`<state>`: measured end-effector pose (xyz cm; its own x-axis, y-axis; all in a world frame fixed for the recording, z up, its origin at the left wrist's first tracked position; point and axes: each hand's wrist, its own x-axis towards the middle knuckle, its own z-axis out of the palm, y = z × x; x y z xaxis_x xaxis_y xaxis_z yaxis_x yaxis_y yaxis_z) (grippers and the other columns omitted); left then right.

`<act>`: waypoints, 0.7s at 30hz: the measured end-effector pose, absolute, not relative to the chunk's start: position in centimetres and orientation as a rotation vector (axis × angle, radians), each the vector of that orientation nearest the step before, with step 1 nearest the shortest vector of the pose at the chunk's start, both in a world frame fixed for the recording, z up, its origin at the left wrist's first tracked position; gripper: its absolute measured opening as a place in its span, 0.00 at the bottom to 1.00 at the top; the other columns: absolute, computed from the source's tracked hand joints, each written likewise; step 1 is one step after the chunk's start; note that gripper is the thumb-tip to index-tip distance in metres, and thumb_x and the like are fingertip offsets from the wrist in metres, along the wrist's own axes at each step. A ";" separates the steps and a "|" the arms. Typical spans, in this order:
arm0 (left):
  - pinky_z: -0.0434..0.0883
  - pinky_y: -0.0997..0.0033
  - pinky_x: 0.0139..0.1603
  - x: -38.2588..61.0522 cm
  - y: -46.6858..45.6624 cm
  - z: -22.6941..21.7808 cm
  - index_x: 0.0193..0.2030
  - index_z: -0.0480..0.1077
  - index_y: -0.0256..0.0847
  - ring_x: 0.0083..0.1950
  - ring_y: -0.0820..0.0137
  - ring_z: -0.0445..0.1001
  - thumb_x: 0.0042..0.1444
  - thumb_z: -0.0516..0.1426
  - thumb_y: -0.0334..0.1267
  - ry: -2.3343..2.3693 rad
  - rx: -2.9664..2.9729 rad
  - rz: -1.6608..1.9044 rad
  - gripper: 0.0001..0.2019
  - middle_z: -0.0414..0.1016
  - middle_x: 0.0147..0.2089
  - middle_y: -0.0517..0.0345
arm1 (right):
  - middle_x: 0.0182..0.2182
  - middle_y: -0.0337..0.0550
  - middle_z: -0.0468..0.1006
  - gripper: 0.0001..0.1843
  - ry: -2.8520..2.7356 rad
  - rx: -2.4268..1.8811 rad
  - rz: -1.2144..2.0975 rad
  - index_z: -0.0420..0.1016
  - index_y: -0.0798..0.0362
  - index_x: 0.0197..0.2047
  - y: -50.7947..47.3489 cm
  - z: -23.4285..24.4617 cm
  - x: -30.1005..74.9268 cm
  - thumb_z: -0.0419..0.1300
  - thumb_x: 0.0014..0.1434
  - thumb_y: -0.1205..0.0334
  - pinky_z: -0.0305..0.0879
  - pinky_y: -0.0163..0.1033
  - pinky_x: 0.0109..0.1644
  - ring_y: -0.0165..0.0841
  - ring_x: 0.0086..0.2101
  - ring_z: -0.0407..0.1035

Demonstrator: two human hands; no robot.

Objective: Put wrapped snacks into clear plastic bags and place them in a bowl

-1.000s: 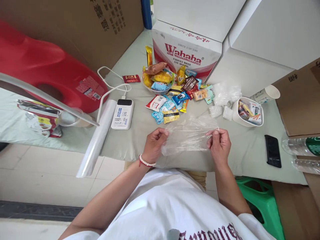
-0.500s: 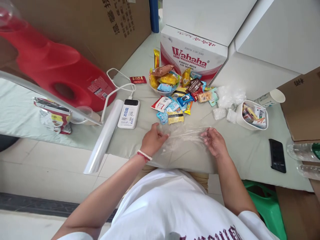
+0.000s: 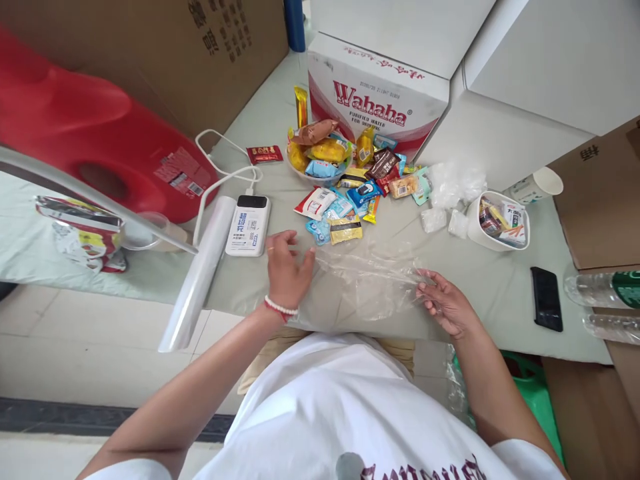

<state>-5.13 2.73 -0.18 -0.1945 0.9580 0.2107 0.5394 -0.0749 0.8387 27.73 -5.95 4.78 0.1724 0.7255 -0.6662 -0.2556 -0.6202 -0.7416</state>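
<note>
A thin, crumpled piece of clear plastic film [image 3: 373, 283] lies spread low over the table in front of me. My right hand [image 3: 445, 300] pinches its right end between thumb and fingers. At the film's left end is my left hand [image 3: 290, 267], its fingers apart; the thumb is close to the film, and I cannot tell whether it touches. Just beyond the film lie several wrapped snacks, among them a yellow-and-black packet [image 3: 346, 229] and a light blue packet [image 3: 319, 232]. Behind them a clear bowl [image 3: 320, 179] holds more wrapped snacks.
A clear plastic roll [image 3: 200, 277] and a white power bank [image 3: 249, 227] with a cable lie left. To the right are crumpled clear plastic [image 3: 455, 183], a white tub [image 3: 500, 241] of packets, a paper cup [image 3: 535, 187] and a phone [image 3: 547, 299]. A Wahaha carton [image 3: 375, 100] stands behind.
My left hand has moved left, and its fingers have opened off the film's left end. My right hand has shifted right and towards me, still pinching the film. The camera view has shifted slightly.
</note>
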 end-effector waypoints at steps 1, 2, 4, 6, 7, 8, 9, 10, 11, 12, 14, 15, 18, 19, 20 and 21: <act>0.74 0.56 0.51 -5.3 1.5 -0.2 0.51 0.68 0.42 0.54 0.57 0.74 0.54 0.62 0.40 1.702 1.798 1.244 0.19 0.71 0.54 0.44 | 0.26 0.36 0.78 0.33 -0.428 -1.658 1.559 0.76 0.49 0.51 -5.8 4.4 27.6 0.79 0.43 0.55 0.57 0.24 0.16 0.22 0.18 0.62; 0.72 0.52 0.56 -5.3 0.2 -0.4 0.49 0.70 0.43 0.56 0.56 0.74 0.54 0.62 0.38 1.573 2.006 1.245 0.15 0.73 0.53 0.45 | 0.26 0.36 0.77 0.32 -0.408 -1.648 1.565 0.76 0.49 0.51 -5.6 4.1 27.5 0.79 0.43 0.56 0.57 0.24 0.16 0.22 0.18 0.62; 0.69 0.51 0.61 -5.1 -2.1 -0.9 0.46 0.73 0.47 0.56 0.57 0.75 0.56 0.63 0.37 1.119 2.382 1.119 0.11 0.77 0.49 0.50 | 0.26 0.35 0.77 0.32 -0.379 -1.618 1.586 0.76 0.49 0.51 -5.4 3.6 27.3 0.79 0.43 0.57 0.56 0.24 0.15 0.21 0.18 0.61; 0.65 0.45 0.66 -4.5 -3.4 -1.6 0.49 0.75 0.49 0.60 0.55 0.75 0.58 0.63 0.41 0.852 2.553 0.906 0.12 0.79 0.53 0.49 | 0.27 0.34 0.76 0.32 -0.356 -1.603 1.603 0.75 0.49 0.51 -5.3 3.3 27.3 0.80 0.43 0.57 0.53 0.23 0.15 0.21 0.18 0.60; 0.63 0.42 0.68 -4.3 -3.7 -2.0 0.51 0.75 0.48 0.62 0.53 0.74 0.59 0.63 0.43 0.819 2.582 0.805 0.13 0.79 0.55 0.47 | 0.27 0.34 0.75 0.33 -0.359 -1.610 1.602 0.75 0.49 0.51 -5.3 3.2 27.4 0.80 0.42 0.56 0.52 0.23 0.14 0.20 0.18 0.60; 0.60 0.39 0.70 -4.1 -3.7 -2.2 0.51 0.75 0.47 0.63 0.52 0.73 0.61 0.62 0.43 0.828 2.588 0.716 0.13 0.79 0.56 0.45 | 0.27 0.34 0.75 0.34 -0.380 -1.630 1.592 0.74 0.49 0.51 -5.4 3.1 27.5 0.80 0.42 0.55 0.52 0.23 0.15 0.20 0.18 0.60; 0.59 0.38 0.71 -4.2 -3.5 -2.4 0.51 0.76 0.46 0.64 0.53 0.73 0.63 0.61 0.42 0.843 2.584 0.645 0.11 0.79 0.56 0.45 | 0.27 0.34 0.75 0.35 -0.421 -1.663 1.570 0.73 0.50 0.52 -5.6 2.9 27.7 0.79 0.43 0.54 0.53 0.24 0.15 0.20 0.18 0.60; 0.58 0.39 0.71 -4.5 -3.3 -2.4 0.50 0.76 0.45 0.63 0.54 0.74 0.64 0.59 0.39 0.850 2.578 0.595 0.09 0.80 0.54 0.46 | 0.28 0.34 0.75 0.36 -0.481 -1.709 1.535 0.72 0.50 0.53 -5.9 2.7 28.1 0.79 0.43 0.52 0.54 0.25 0.16 0.21 0.19 0.61; 0.59 0.41 0.71 -5.2 -3.1 -2.3 0.48 0.76 0.44 0.63 0.57 0.74 0.66 0.56 0.36 0.839 2.573 0.564 0.08 0.81 0.51 0.48 | 0.28 0.35 0.75 0.37 -0.555 -1.764 1.492 0.71 0.50 0.54 -6.3 2.5 28.5 0.78 0.43 0.50 0.57 0.26 0.17 0.22 0.19 0.63; 0.59 0.44 0.72 -6.0 -3.0 -2.1 0.46 0.77 0.44 0.63 0.58 0.74 0.66 0.55 0.34 0.807 2.572 0.542 0.09 0.82 0.50 0.50 | 0.29 0.35 0.75 0.38 -0.637 -1.821 1.455 0.70 0.50 0.55 -6.8 2.3 29.0 0.78 0.44 0.48 0.59 0.28 0.18 0.24 0.20 0.64; 0.59 0.45 0.72 -8.2 -3.0 -1.1 0.46 0.77 0.44 0.65 0.57 0.72 0.67 0.56 0.38 0.731 2.572 0.520 0.08 0.82 0.53 0.51 | 0.31 0.37 0.75 0.38 -0.842 -1.927 1.422 0.69 0.51 0.56 -8.0 2.2 30.2 0.74 0.48 0.43 0.65 0.32 0.22 0.28 0.23 0.68; 0.59 0.44 0.72 -9.3 -3.1 -0.5 0.47 0.77 0.44 0.67 0.55 0.70 0.66 0.57 0.42 0.706 2.572 0.518 0.09 0.81 0.56 0.49 | 0.33 0.39 0.76 0.36 -0.986 -1.975 1.414 0.69 0.51 0.57 -8.5 2.4 30.9 0.72 0.51 0.42 0.68 0.35 0.25 0.30 0.25 0.71; 0.66 0.47 0.65 -11.2 -3.1 1.5 0.46 0.76 0.43 0.65 0.54 0.71 0.65 0.57 0.42 0.844 2.551 0.669 0.09 0.81 0.54 0.48 | 0.40 0.46 0.81 0.30 -1.572 -2.145 1.174 0.72 0.49 0.60 -8.7 4.3 33.0 0.63 0.61 0.42 0.74 0.42 0.38 0.38 0.36 0.77; 0.68 0.51 0.61 -11.1 -2.9 2.0 0.43 0.76 0.43 0.61 0.56 0.74 0.66 0.56 0.39 0.938 2.531 0.753 0.07 0.82 0.50 0.49 | 0.43 0.48 0.82 0.27 -1.759 -2.206 0.990 0.73 0.49 0.59 -7.9 5.2 33.5 0.60 0.63 0.43 0.73 0.44 0.42 0.40 0.39 0.78; 0.70 0.54 0.57 -10.5 -2.6 2.4 0.40 0.76 0.42 0.56 0.58 0.76 0.66 0.55 0.36 1.023 2.509 0.828 0.07 0.82 0.45 0.50 | 0.44 0.50 0.82 0.25 -1.907 -2.263 0.779 0.75 0.49 0.59 -6.6 6.2 33.8 0.58 0.65 0.45 0.73 0.45 0.45 0.42 0.42 0.78; 0.70 0.56 0.55 -9.6 -2.2 2.6 0.38 0.75 0.42 0.53 0.60 0.77 0.66 0.55 0.34 1.090 2.494 0.878 0.08 0.82 0.42 0.51 | 0.45 0.51 0.82 0.22 -2.009 -2.308 0.580 0.76 0.50 0.57 -4.9 7.1 33.9 0.56 0.66 0.48 0.72 0.45 0.46 0.43 0.43 0.78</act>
<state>-9.56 -2.17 2.62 0.5300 0.7371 0.4191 0.5663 -0.6756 0.4720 33.93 -4.86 7.05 0.0984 0.9610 -0.2586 0.9509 -0.1674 -0.2603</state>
